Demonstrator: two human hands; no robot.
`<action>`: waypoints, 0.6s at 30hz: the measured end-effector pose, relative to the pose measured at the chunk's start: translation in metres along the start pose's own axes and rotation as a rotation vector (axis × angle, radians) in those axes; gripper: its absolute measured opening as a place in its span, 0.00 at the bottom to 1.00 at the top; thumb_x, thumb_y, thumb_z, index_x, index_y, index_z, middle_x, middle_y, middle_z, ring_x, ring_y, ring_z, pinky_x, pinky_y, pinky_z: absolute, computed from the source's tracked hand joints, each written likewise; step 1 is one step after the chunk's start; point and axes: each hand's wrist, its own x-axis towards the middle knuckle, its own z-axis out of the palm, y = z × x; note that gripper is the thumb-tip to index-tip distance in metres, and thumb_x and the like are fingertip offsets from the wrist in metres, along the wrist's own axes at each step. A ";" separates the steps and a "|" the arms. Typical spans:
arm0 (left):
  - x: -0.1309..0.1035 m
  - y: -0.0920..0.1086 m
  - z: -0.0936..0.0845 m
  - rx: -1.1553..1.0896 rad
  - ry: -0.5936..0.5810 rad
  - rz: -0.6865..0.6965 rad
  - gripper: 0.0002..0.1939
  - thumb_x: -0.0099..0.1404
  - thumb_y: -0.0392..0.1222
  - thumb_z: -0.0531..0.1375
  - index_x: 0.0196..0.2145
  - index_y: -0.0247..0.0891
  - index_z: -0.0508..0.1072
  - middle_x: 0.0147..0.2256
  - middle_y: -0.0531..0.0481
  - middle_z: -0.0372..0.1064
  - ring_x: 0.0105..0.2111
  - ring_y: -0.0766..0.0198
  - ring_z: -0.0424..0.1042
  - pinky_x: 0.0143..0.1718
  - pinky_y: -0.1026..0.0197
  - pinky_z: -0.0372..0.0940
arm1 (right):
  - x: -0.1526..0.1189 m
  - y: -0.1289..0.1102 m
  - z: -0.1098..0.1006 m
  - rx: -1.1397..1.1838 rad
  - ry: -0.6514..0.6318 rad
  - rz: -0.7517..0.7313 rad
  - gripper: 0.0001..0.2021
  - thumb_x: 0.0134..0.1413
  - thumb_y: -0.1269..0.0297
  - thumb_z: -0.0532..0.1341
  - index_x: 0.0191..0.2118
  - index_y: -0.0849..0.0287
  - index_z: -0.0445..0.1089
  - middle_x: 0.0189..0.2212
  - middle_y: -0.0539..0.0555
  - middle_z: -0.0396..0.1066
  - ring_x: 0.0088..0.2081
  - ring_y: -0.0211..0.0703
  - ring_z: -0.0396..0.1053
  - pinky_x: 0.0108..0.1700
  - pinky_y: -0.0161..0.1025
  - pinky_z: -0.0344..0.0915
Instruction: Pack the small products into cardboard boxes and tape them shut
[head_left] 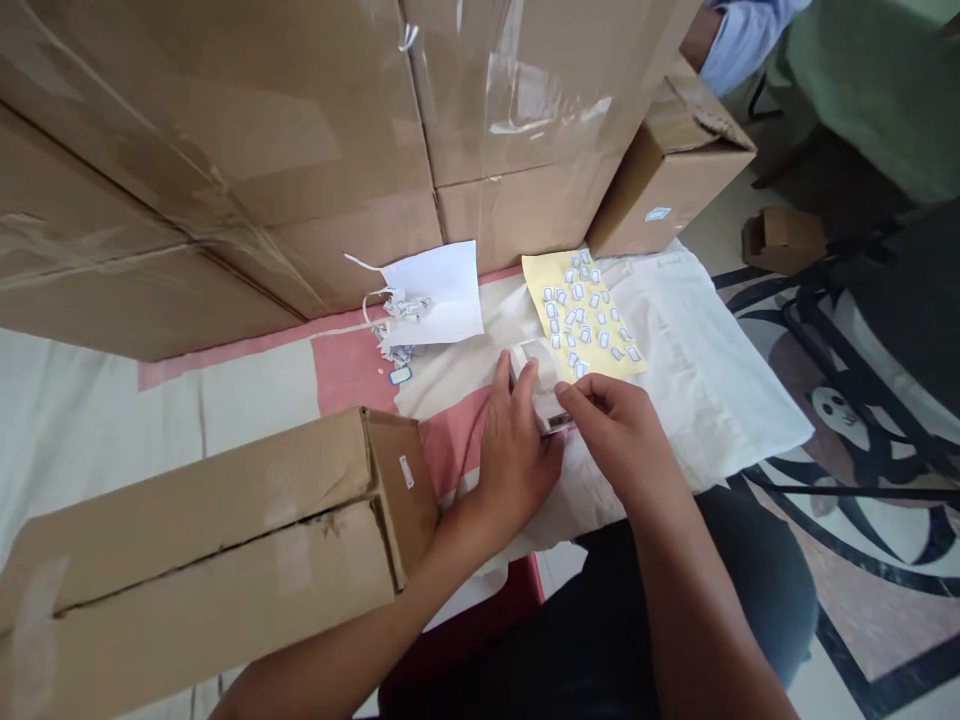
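A small white box (536, 385) lies on a white cloth (712, 370), held between two bare hands. The left hand (514, 450) wraps its fingers over the box's near side, holding it down. The right hand (619, 425) pinches narrowly at the box's right end. Just beyond lies a yellow sheet (581, 315) dotted with small stickers.

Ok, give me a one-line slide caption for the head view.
Both hands, left hand and right hand, hold a small white box beside a yellow sheet of stickers, among cartons.
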 end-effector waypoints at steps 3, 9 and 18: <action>0.000 0.001 -0.001 0.009 0.010 0.016 0.47 0.65 0.33 0.63 0.72 0.46 0.40 0.74 0.33 0.36 0.74 0.44 0.42 0.67 0.37 0.58 | -0.003 0.000 -0.002 0.015 -0.015 0.011 0.19 0.58 0.55 0.62 0.22 0.57 0.60 0.18 0.44 0.55 0.24 0.34 0.53 0.29 0.38 0.50; 0.000 0.003 -0.001 0.026 0.018 0.022 0.47 0.64 0.35 0.64 0.72 0.50 0.42 0.75 0.37 0.32 0.74 0.43 0.39 0.68 0.35 0.55 | -0.010 0.003 -0.005 0.031 -0.050 -0.004 0.19 0.58 0.55 0.62 0.21 0.57 0.60 0.19 0.45 0.56 0.25 0.35 0.55 0.29 0.38 0.50; 0.001 0.006 -0.002 -0.001 0.043 0.080 0.44 0.63 0.33 0.64 0.69 0.52 0.46 0.74 0.39 0.34 0.74 0.44 0.41 0.70 0.36 0.53 | -0.015 0.013 -0.006 0.095 -0.118 -0.015 0.19 0.60 0.55 0.60 0.21 0.56 0.58 0.19 0.46 0.58 0.26 0.37 0.56 0.32 0.39 0.53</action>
